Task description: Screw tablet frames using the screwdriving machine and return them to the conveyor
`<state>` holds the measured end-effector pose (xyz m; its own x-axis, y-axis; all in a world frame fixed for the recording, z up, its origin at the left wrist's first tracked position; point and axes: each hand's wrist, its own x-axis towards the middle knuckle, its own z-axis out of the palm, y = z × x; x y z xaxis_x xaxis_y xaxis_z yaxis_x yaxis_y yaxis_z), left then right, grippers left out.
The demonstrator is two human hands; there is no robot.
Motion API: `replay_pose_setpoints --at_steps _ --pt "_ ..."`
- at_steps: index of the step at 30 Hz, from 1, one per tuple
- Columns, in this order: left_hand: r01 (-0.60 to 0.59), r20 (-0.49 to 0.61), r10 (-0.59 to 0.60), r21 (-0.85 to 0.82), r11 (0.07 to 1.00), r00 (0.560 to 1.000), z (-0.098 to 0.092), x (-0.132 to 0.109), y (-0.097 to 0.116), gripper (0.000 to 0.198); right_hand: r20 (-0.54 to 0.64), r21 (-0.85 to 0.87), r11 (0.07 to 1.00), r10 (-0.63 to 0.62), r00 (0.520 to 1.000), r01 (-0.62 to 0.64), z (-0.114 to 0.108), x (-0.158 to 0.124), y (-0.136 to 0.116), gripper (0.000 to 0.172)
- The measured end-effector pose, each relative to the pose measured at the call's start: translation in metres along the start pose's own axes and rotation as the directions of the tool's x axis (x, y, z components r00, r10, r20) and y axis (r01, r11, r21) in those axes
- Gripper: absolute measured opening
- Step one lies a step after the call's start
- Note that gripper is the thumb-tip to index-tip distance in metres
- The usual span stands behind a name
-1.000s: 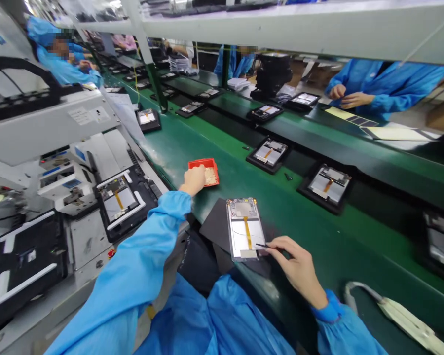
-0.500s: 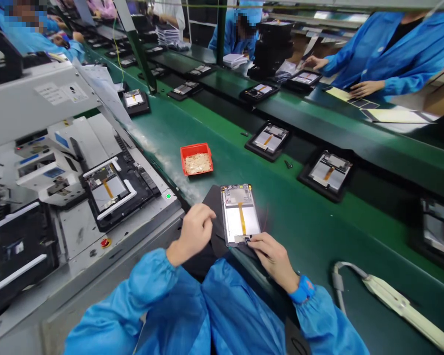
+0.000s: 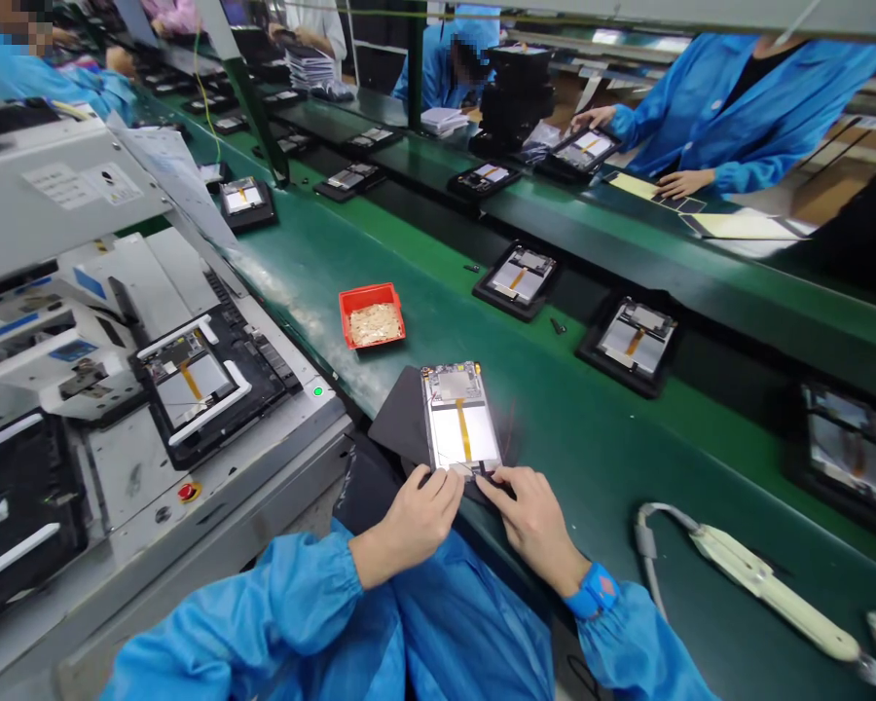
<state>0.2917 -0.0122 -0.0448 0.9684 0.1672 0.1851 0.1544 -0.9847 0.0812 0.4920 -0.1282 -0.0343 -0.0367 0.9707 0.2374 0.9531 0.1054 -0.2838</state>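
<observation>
On the green conveyor [image 3: 591, 438], left hand [image 3: 416, 521] and right hand [image 3: 532, 526] press fingers [image 3: 449, 484] together at a tablet [image 3: 461, 419], a red tray [image 3: 371, 316] beyond.

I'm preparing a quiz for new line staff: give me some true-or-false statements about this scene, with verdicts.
The person's bare left hand and right hand are both at the lower edge of a flat, rectangular open tablet with a yellow ribbon strip: true.
That tablet lies directly on the green conveyor belt: false, it rests on a dark, flat mat.
The small red rectangular tray is empty: false, it holds pale gold pieces.
A blue wristband circles the right wrist: true.
</observation>
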Motion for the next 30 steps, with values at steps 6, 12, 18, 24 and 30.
replay_pose_setpoints --at_steps 6,12,18,24,30 --pt "0.019 -0.002 -0.02 -0.1 0.995 1.0 -0.004 0.002 0.0 0.044 0.065 -0.194 0.98 0.044 0.997 -0.031 -0.012 0.008 0.004 0.041" --pt "0.486 0.307 -0.639 -0.865 0.121 0.705 -0.026 -0.004 -0.025 0.035 0.025 -0.201 0.967 0.163 0.986 -0.155 -0.013 0.004 0.013 0.042" --pt "0.336 0.611 -0.537 -0.782 -0.526 0.582 -0.028 0.031 -0.034 0.033 0.001 -0.159 0.972 0.174 0.985 -0.172 -0.007 0.006 0.019 0.04" --pt "0.184 0.474 -0.593 -0.857 -0.482 0.651 -0.034 0.033 -0.025 0.041 -0.152 -0.032 0.993 0.109 0.982 -0.116 -0.029 0.022 0.033 0.032" --pt "0.107 0.275 -0.884 -0.961 -0.253 0.377 -0.079 -0.105 -0.059 0.042 -0.214 0.274 0.953 -0.073 0.974 0.131 -0.003 0.189 -0.034 0.023"
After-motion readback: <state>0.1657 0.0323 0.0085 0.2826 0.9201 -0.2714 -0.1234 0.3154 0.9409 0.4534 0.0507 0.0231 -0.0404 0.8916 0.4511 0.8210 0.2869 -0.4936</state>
